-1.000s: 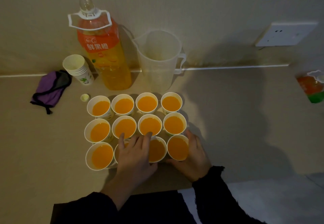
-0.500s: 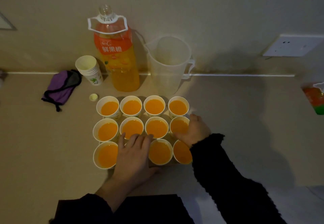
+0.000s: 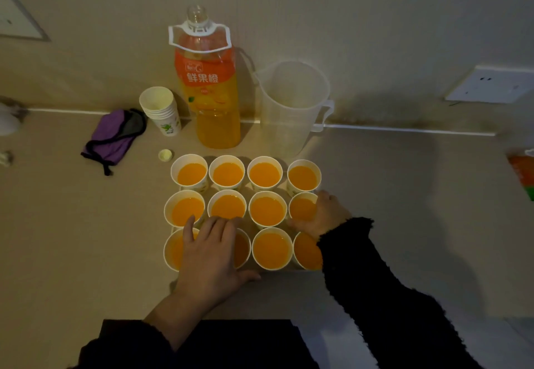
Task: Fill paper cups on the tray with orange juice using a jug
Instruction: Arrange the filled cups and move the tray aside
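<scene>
Several white paper cups (image 3: pixel 267 209) filled with orange juice stand in three rows on a tray (image 3: pixel 281 271), whose front edge barely shows. My left hand (image 3: pixel 211 256) lies flat over the second cup of the front row, fingers spread, fingertips at the middle row. My right hand (image 3: pixel 323 215) wraps around the rightmost cup of the middle row (image 3: pixel 302 208), thumb on its near side. The clear plastic jug (image 3: pixel 291 108) stands empty behind the cups by the wall. An open orange juice bottle (image 3: pixel 211 94), partly full, is to its left.
A stack of empty paper cups (image 3: pixel 161 111) stands left of the bottle, with the bottle cap (image 3: pixel 165 155) and a purple pouch (image 3: pixel 115 137) nearby. A wall socket (image 3: pixel 491 85) is at the right. An orange packet (image 3: pixel 523 172) lies at the right edge.
My right hand has moved from the front-right cup up to the rightmost cup of the middle row. My left hand stays on the front row, shifted slightly left.
</scene>
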The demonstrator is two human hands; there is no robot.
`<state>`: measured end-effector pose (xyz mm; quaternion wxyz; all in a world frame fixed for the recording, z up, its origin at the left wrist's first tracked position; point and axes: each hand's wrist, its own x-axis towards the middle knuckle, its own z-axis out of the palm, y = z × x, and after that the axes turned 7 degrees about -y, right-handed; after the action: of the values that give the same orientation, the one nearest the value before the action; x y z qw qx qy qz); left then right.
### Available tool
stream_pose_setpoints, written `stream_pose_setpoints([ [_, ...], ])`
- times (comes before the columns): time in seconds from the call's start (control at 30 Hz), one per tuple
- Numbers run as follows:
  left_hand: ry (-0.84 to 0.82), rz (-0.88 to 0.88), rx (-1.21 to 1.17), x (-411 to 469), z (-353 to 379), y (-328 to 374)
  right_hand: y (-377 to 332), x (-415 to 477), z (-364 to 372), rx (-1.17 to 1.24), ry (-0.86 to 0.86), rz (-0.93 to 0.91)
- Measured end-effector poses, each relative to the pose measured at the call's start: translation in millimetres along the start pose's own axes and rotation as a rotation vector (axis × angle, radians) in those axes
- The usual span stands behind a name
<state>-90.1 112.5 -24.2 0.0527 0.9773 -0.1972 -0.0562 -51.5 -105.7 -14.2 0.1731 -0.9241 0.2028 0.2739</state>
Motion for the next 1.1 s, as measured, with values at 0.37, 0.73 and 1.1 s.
stream_pose_setpoints([
  [0.37,0.068,-0.040,-0.099,-0.7,-6.2,-5.3,-18.6,53.9,-61.9,-0.011,-0.054,-0.137],
  [0.73,0.084,-0.079,-0.093,-5.6,-1.4,-11.6,-35.8,92.5,-48.3,-0.104,-0.159,-0.132],
  [1.1,0.084,-0.080,-0.067,-4.9,1.6,-12.4,-33.3,99.9,-50.8,-0.037,-0.154,-0.167],
])
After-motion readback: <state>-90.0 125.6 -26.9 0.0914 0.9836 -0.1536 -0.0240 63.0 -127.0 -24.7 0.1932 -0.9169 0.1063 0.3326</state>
